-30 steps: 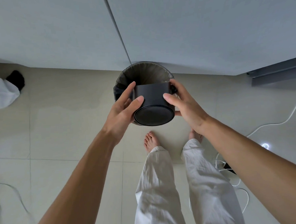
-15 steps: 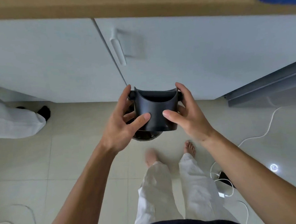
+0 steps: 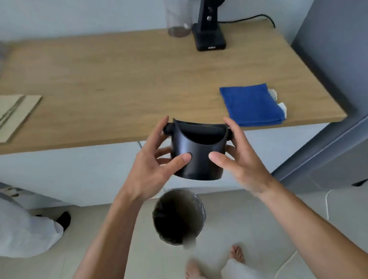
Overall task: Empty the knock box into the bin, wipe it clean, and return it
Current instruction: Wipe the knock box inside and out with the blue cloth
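- At far left, on the floor: a white bundle (image 3: 17,231) with a dark tip, partly cut off by the frame edge.
- Upper left, on the wooden counter (image 3: 116,83): folded brown paper (image 3: 6,117), flat, near the front edge.
- Left of centre: left hand (image 3: 152,164), thumb pressed on the front wall of the knock box (image 3: 197,151), fingers curled round its left side, clasping it.
- Centre: knock box, black, upright and tipped slightly, mouth up, held in the air just in front of the counter edge; bar across its top, bar ends poking out on both sides.
- Below centre, on the floor: round bin (image 3: 178,216), open, dark inside, directly under the box and apart from it.
- Right of centre: right hand (image 3: 239,157), thumb on the front wall, fingers behind the right side, gripping the box.
- Top centre-right: black stand (image 3: 209,29) with a cable, beside a clear jar (image 3: 177,13).
- Right, on the counter: folded blue cloth (image 3: 251,103), near the front edge, just right of the box.
- Bottom right: bare feet and pale trouser legs, blurred.
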